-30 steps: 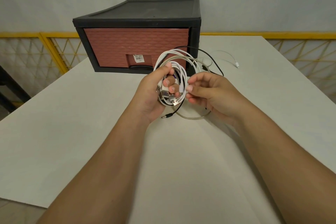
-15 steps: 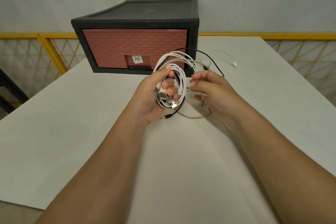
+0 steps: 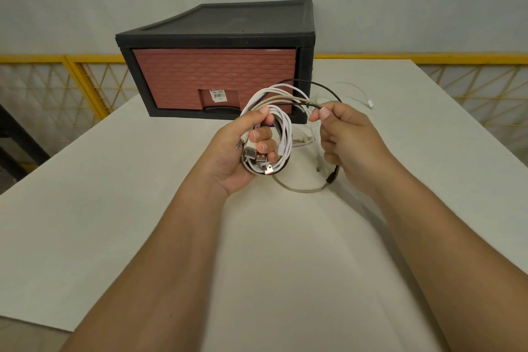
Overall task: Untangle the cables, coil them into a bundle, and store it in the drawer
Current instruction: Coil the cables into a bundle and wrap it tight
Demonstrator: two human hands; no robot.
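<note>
My left hand (image 3: 243, 151) grips a coil of white, grey and black cables (image 3: 281, 128), with several USB plugs sticking out below its fingers. My right hand (image 3: 347, 137) pinches the black and grey strands between thumb and forefinger just right of the coil. A grey loop (image 3: 300, 188) hangs down to the table between the hands. One thin white cable end (image 3: 370, 103) trails on the table behind my right hand. The drawer unit (image 3: 217, 66), black frame with a brick-red front, stands shut behind the hands.
The white table (image 3: 114, 208) spreads around both arms, with its edges at the left and right. Yellow mesh railing (image 3: 57, 86) runs behind the table on both sides. A grey wall stands at the back.
My right hand has risen and shifted right, now pinching the black and grey strands and drawing them away from the coil. My left hand keeps its grip on the coil.
</note>
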